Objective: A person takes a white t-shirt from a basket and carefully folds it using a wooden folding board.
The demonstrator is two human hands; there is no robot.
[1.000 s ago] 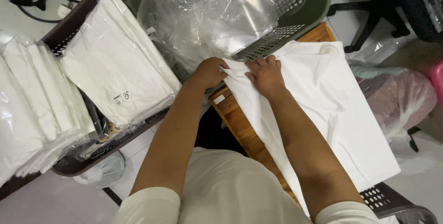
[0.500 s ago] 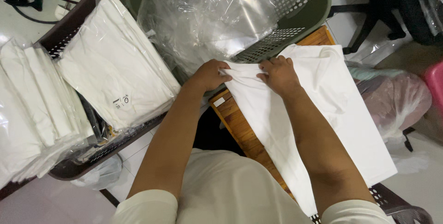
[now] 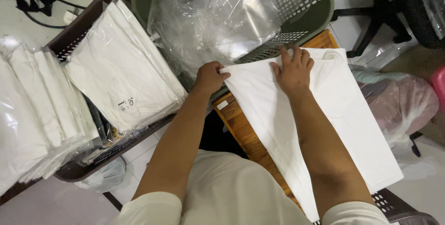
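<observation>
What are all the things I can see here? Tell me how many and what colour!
white garment: one, white, spread on the wooden board
wooden board: one, brown, under the garment
green basket: one, green, top centre
clear plastic bags: a heap, clear, inside the green basket
brown basket: one, dark brown, left
bagged white garments: a stack, white, in the brown basket
office chair: one, black, top right
left hand: one, gripping the garment's corner
right hand: one, flat on the garment

I wear a cream short-sleeved shirt (image 3: 232, 192); both forearms are bare, with no watch, rings or gloves on either hand.
</observation>
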